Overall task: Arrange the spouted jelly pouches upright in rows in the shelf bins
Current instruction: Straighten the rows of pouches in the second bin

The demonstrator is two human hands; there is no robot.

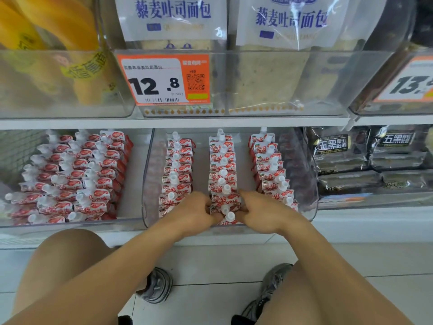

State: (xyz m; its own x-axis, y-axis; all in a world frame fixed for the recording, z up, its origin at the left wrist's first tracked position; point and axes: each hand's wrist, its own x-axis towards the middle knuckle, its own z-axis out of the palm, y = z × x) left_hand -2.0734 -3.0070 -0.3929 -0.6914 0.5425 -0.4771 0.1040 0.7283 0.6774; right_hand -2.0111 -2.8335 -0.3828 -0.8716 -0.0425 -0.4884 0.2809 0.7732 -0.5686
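Both hands, left [199, 211] and right [254, 211], pinch the front pouches [225, 207] of the middle row in the centre bin [150, 184], lower middle of frame; likely soft, light, slippery film, best gripped by the sides below the stiff spout

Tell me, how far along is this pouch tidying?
Well along. The centre bin already holds three upright rows. Both hands, left hand and right hand, grip the middle row's front pouches. The left bin rows still lean untidily.
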